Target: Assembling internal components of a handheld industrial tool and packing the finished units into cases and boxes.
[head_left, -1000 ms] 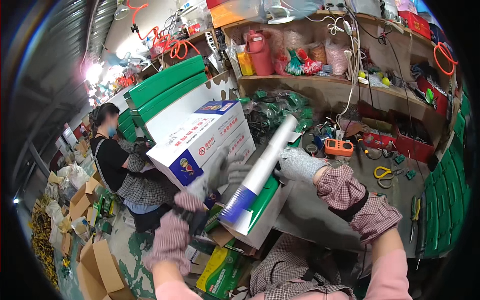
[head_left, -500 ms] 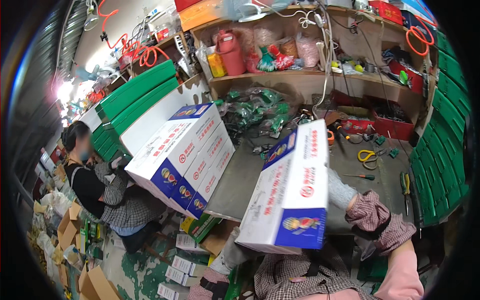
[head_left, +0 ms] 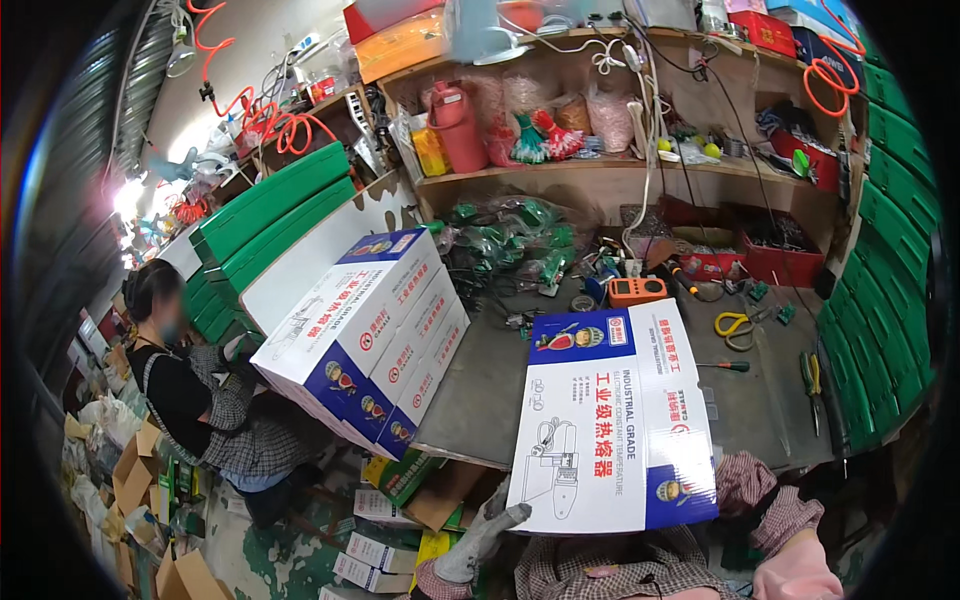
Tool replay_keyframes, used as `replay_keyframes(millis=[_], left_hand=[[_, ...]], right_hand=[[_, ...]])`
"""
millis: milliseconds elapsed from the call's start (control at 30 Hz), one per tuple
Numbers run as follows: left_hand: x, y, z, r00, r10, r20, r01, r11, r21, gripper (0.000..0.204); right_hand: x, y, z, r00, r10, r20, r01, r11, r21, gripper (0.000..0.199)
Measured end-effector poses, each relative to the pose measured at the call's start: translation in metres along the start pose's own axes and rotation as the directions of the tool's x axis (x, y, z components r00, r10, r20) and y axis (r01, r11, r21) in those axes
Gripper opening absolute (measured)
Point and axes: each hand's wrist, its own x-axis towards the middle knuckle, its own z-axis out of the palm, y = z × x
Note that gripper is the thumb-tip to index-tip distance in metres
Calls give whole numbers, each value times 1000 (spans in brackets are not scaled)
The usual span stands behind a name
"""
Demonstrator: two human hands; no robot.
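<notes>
A white and blue cardboard box [head_left: 575, 420] lies in front of me at the bench's near edge, its printed broad face up. At its lower left corner is my left hand [head_left: 478, 540] in a grey glove, fingers against the side and thumb along the near edge. The right sleeve [head_left: 750, 485], checked cloth over pink, reaches the box's right side. My right hand itself is hidden behind the box. To the left stands a stack of several like boxes [head_left: 385, 330].
Behind the box sits an orange multimeter [head_left: 637, 290]. Yellow-handled scissors [head_left: 735, 325], pliers [head_left: 812, 385] and a screwdriver [head_left: 728, 366] lie to the right. Bagged green parts [head_left: 520, 235] fill the bench's back. Green cases [head_left: 875, 320] stand at right. A co-worker [head_left: 180, 370] is at far left.
The box has tipped from a slanted, raised pose to lie flatter, its broad face now toward me. The multimeter behind it has come into full view. My left hand shows more at the corner.
</notes>
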Motion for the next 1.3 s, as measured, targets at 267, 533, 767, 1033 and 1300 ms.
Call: replay_keyframes(millis=[267,533,767,1033,1300], left_hand=[[-7,40,-40,991,-2,-137,-23,984,-179,78],[-18,157,-6,851,523,-43,-514,847,139,95],[-19,200,-19,854,515,-77,-481,836,264,98],[-59,332,-149,755,544,-366,-556,827,82,60],[-53,331,-141,-171,985,20,-62,-31,998,37]], right_hand=[[102,-100,108,1000,-16,-23,22,951,309,55],[129,-111,83,998,9,-68,34,800,599,56],[122,-155,100,997,26,-72,38,643,765,62],[108,-176,94,976,-24,-219,194,564,803,42],[85,-136,92,906,36,-421,222,807,547,40]])
